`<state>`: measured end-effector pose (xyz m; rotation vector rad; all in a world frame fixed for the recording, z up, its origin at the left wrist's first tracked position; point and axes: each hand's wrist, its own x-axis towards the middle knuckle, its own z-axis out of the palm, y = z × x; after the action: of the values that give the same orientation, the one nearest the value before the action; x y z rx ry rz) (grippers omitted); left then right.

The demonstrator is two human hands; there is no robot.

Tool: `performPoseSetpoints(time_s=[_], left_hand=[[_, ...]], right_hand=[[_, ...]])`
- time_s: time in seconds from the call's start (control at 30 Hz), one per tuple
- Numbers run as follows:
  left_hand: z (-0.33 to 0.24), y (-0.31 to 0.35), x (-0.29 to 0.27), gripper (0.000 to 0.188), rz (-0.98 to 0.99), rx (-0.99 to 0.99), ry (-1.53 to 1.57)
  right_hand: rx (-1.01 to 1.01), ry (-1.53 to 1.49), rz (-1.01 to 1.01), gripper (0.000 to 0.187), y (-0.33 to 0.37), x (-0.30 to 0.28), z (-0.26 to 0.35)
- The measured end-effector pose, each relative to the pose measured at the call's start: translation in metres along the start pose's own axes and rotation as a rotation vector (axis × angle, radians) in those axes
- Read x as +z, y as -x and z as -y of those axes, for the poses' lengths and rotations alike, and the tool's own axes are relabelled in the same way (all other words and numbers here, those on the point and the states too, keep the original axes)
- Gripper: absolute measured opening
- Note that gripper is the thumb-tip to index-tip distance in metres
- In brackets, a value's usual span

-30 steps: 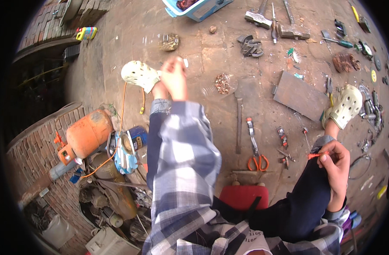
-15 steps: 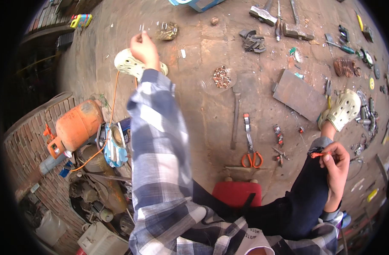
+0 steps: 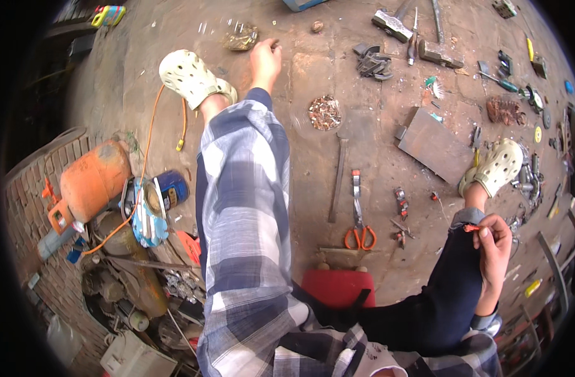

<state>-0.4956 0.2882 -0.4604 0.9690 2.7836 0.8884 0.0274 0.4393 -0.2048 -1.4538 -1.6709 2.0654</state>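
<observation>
My left hand [image 3: 266, 63] reaches out low over the ground with its fingers curled together; a small dark spot shows at the fingertips, too small to name. Beside it lies a clear plastic container [image 3: 242, 38] with brass-coloured bits inside. My right hand [image 3: 495, 242], above my right knee, pinches a small orange-red piece [image 3: 471, 228] with dark material around it between thumb and fingers. A clear bowl of copper-coloured scraps [image 3: 325, 113] sits on the ground between my feet. Nearer to me lie orange-handled shears [image 3: 359, 235] and a long flat metal bar [image 3: 339, 179].
A flat steel block [image 3: 435, 144] lies by my right shoe. Hammers [image 3: 391, 26] and a screwdriver [image 3: 507, 85] are spread at the far right. To the left stand an orange gas cylinder [image 3: 95, 179] and a blue can [image 3: 172, 188]. A red seat [image 3: 337, 288] is under me.
My left hand has swung right, from left of the clear container to its near right side. My right hand still pinches the orange-red piece. The view has shifted slightly.
</observation>
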Motion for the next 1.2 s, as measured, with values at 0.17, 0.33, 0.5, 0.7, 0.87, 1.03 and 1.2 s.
performPoseSetpoints(time_s=[0.17,0.33,0.5,0.7,0.87,1.03,1.2], left_hand=[[0.036,-0.054,0.038,0.03,-0.074,-0.084,-0.106],[0.026,-0.079,0.064,0.019,-0.182,-0.125,-0.198],[0.022,-0.086,0.075,0.017,-0.198,-0.174,-0.196],[0.032,-0.082,0.059,0.019,-0.168,-0.112,-0.198],[-0.056,-0.038,0.013,0.011,-0.571,0.023,0.166],[-0.059,-0.037,-0.064,0.007,-1.001,-0.203,0.21],[-0.025,-0.032,-0.083,0.017,-0.835,-0.315,0.177]], right_hand=[[0.033,0.05,-0.05,0.024,-0.012,0.003,0.007],[0.087,0.102,-0.112,0.022,-0.021,0.008,0.019],[0.112,0.109,-0.14,0.021,-0.036,0.015,0.027],[0.104,0.116,-0.095,0.021,-0.056,0.019,0.032],[0.098,0.123,-0.094,0.023,-0.063,0.02,0.035],[0.097,0.119,-0.06,0.023,-0.064,0.019,0.035],[0.032,0.077,-0.055,0.023,-0.057,0.014,0.031]])
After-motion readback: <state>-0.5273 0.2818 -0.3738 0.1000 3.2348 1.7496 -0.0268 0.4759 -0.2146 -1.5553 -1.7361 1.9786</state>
